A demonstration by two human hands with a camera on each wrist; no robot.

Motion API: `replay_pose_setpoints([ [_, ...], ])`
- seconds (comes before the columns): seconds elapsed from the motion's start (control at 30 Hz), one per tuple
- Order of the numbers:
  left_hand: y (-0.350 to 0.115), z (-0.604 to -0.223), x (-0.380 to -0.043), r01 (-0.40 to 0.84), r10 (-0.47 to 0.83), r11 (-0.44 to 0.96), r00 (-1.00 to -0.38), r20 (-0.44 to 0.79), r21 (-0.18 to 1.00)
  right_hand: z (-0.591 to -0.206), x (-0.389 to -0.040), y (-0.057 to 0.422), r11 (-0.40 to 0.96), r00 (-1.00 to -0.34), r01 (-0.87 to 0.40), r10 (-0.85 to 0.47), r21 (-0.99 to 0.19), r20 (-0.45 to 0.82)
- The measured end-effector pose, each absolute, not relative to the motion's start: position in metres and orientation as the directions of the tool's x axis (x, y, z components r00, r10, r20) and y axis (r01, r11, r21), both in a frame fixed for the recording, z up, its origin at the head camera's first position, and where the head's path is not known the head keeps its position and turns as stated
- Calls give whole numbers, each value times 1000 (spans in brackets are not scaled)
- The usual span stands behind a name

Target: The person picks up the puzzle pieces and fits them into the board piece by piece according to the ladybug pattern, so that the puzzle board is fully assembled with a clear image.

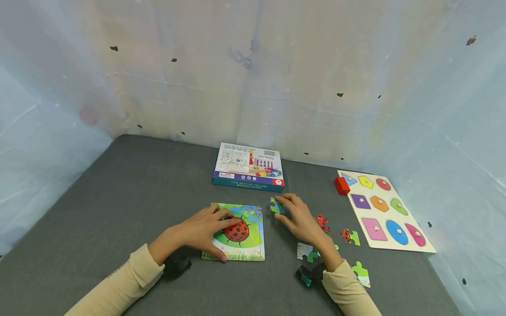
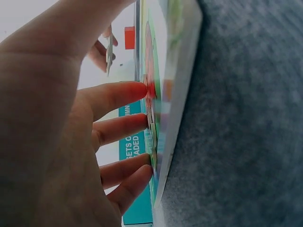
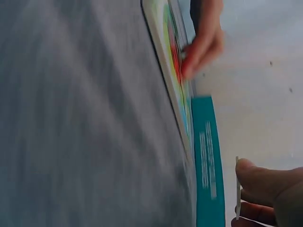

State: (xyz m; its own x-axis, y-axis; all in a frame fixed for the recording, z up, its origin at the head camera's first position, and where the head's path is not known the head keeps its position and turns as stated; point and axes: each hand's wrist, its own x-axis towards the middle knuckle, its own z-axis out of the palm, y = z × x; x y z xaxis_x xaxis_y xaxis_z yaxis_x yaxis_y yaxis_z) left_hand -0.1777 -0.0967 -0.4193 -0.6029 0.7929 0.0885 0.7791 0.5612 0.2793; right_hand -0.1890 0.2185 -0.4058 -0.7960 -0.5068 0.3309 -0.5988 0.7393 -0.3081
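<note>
My left hand point(image 1: 202, 229) rests on a square ladybug puzzle board point(image 1: 256, 245), thumb near its lower edge. In the left wrist view its fairly straight fingertips touch the board's surface point(image 2: 161, 127); thin piece edges show beneath them. My right hand point(image 1: 302, 221) pinches a green and blue puzzle piece point(image 1: 275, 205) just beyond the board's right side. Edge-on in the right wrist view, this puzzle piece point(image 3: 238, 189) is between thumb and fingers, raised off the table. A red ladybug with black dots appears in the board's middle, partly covered by my left fingers.
Loose puzzle pieces lie right of the board, including a red spotted piece point(image 1: 322, 221), a red and green piece point(image 1: 351, 237) and a green one point(image 1: 361, 274). A beaded-toy box point(image 1: 249, 166) lies behind. Farther right are a red block point(image 1: 341, 186) and a shape board point(image 1: 369, 226).
</note>
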Motion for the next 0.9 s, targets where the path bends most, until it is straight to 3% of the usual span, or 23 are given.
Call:
replay_pose_setpoints([
  [0.47, -96, -418, -178, 778, 794, 565, -603, 76, 274, -421, -190, 177, 643, -713, -701, -628, -309, 313],
  [0.9, -97, -420, -178, 776, 794, 564, -603, 73, 284, -429, -187, 169, 636, -712, -702, -642, -322, 285],
])
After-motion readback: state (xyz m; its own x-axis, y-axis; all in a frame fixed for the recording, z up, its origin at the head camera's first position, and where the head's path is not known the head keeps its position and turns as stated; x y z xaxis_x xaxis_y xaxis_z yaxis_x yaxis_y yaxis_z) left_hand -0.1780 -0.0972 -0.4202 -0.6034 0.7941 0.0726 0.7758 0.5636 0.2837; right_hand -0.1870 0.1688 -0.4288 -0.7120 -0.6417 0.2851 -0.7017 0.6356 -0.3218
